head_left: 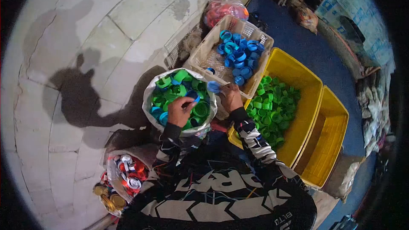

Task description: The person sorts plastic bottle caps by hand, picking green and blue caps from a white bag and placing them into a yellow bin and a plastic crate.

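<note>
Over a white sack filled with green and blue plastic caps, my left hand is closed, its fingertips gripping the edge of a dark blue cap. My right hand pinches a lighter blue cap at the sack's right rim, beside the near corner of a pale plastic crate. Inside that crate lie several blue caps, mostly toward its right side. Green caps fill the bottom of a yellow bin, just right of my right hand.
A second yellow bin stands against the first on the right. At lower left, a sack holds red and white caps, with gold lids beside it. A clear bag of reddish things sits behind the crate, near the pale wall.
</note>
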### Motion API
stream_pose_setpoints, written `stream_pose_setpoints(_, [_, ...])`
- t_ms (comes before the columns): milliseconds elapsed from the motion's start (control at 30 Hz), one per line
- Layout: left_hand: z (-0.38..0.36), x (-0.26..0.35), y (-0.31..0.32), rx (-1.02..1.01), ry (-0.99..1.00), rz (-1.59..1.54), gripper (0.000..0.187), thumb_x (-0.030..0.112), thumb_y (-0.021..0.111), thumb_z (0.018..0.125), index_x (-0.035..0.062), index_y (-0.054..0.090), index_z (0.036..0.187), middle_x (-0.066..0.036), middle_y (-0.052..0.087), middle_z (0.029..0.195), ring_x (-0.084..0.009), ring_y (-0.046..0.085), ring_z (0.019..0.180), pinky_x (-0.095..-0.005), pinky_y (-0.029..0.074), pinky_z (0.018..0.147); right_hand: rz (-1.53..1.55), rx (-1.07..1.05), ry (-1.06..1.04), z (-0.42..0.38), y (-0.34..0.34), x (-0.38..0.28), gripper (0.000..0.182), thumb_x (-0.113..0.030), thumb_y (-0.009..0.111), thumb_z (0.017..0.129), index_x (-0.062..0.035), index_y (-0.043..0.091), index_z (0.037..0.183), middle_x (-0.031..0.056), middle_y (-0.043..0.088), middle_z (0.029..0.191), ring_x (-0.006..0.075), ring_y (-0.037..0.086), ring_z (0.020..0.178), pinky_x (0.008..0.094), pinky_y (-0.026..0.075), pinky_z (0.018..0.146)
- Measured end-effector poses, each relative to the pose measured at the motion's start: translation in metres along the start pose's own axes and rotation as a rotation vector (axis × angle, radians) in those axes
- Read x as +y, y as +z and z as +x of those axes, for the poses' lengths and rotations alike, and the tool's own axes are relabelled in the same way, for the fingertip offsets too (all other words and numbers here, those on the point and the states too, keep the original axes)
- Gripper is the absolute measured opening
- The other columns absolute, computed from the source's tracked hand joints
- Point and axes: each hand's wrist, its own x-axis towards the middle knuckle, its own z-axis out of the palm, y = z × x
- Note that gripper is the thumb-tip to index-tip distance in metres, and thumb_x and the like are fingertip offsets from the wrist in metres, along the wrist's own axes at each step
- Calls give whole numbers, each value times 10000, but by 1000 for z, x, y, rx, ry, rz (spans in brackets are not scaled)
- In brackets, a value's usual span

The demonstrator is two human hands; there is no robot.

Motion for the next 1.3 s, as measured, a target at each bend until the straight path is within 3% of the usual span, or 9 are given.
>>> stream_pose_setpoints(200, [67, 9, 52, -196, 144, 42, 106, 92, 705, 758, 62, 673, 855, -146, 656, 771, -303, 640, 673, -373, 487, 595, -53, 124, 98, -3, -42, 7, 231, -69, 691, 705, -45, 661, 934, 185, 606, 902, 392, 574, 865, 450, 479, 776])
stream_pose_setpoints(333, [133, 13, 87, -324, 247, 143, 267, 114, 736, 752, 41, 672, 1001, -134, 691, 858, -267, 673, 780, -349, 516, 708, -121, 246, 142, 34, -50, 26, 394, -83, 633, 720, -85, 614, 1114, 203, 593, 938, 401, 551, 897, 476, 455, 802])
stream_pose_setpoints(433, [162, -13, 106, -145, 630, 233, 360, 129, 749, 743, 22, 646, 1071, -150, 688, 961, -278, 668, 897, -362, 509, 800, -153, 222, 172, 48, -44, 43, 501, -99, 646, 709, -42, 559, 1199, 214, 593, 979, 411, 551, 921, 467, 459, 824])
stream_pose_setpoints(667, [128, -52, 15, -468, 22, 251, 365, 169, 761, 754, 10, 649, 1063, -149, 668, 1058, -255, 656, 953, -364, 524, 818, -85, 74, 340, -8, -16, 68, 438, -176, 664, 751, -33, 587, 1158, 242, 632, 997, 420, 602, 940, 474, 489, 828])
stream_pose_setpoints(767, [101, -98, -16, -282, 162, 203, 305, 208, 758, 747, 34, 668, 981, -135, 689, 948, -277, 671, 849, -381, 521, 790, -35, -47, 313, -32, 2, 69, 403, -196, 667, 757, -32, 606, 1119, 239, 638, 989, 404, 616, 930, 470, 495, 817])
stream_pose_setpoints(800, [91, -90, -30, -293, 7, 71, 266, 209, 752, 763, 33, 676, 947, -111, 696, 914, -227, 674, 798, -361, 527, 722, -58, -89, 324, -35, 5, 60, 396, -198, 671, 756, -31, 608, 1109, 236, 638, 992, 402, 615, 933, 466, 495, 819])
stream_pose_setpoints(900, [66, -96, -68, -216, -18, 124, 239, 195, 747, 771, 32, 678, 933, -95, 698, 898, -198, 668, 766, -335, 521, 673, -119, -118, 287, -57, 32, 66, 381, -194, 684, 759, -34, 607, 1096, 215, 647, 987, 402, 613, 930, 453, 497, 822])
stream_pose_setpoints(1133, [-4, -75, -120, -622, -143, 266, 286, 138, 742, 726, 100, 660, 997, -108, 670, 966, -255, 623, 881, -373, 487, 793, 33, -192, 256, -51, 26, -15, 320, -207, 645, 805, -50, 612, 1082, 211, 643, 995, 418, 605, 927, 476, 491, 813])
stream_pose_setpoints(1300, [-32, -89, -109, -650, 8, 343, 294, 144, 692, 694, 126, 682, 988, -121, 673, 992, -329, 618, 946, -410, 490, 840, 143, -206, 116, -57, 43, -34, 308, -200, 647, 809, -37, 617, 1069, 210, 643, 1006, 408, 610, 926, 462, 495, 813])
